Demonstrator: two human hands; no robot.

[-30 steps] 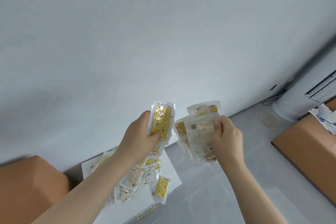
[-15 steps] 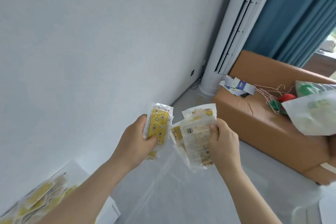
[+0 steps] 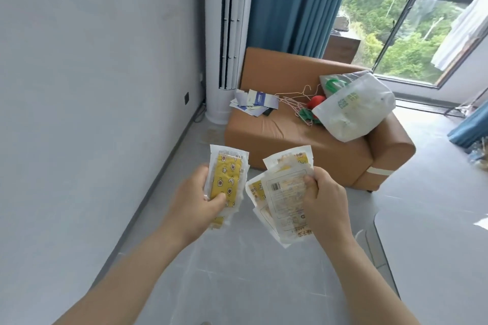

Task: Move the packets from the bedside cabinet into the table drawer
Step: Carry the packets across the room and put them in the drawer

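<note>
**Item 1: left-hand packets**. Small stack of yellow patterned sachets in clear wrap, held upright in front of the sofa, on its wall side. The left hand grasps the stack, thumb across the front, fingers behind.

**Item 2: right-hand packets**. Fanned bunch, printed backs twd camera, in front of the sofa's mid section and just beside item 1, w/ a narrow gap between. The right hand clamps the fan, thumb on top.

**Change:** Both holds are the same as 1 s ago. The view has swung off the cabinet top w/ its loose packet pile, which is now out of frame, and onto the sofa and window. Judged: pick-up is done for this load and the carry is under way. More packets are prob. left behind, so this isn't the last trip.

**Edges/room:**
- Wall runs close on the sofa's far-left side.
- AC tower stands at the sofa's left end.
- Open floor lies in front of the sofa.
- Pale rounded table edge sits near the sofa's right front corner.
- Drawer not in view.
</note>
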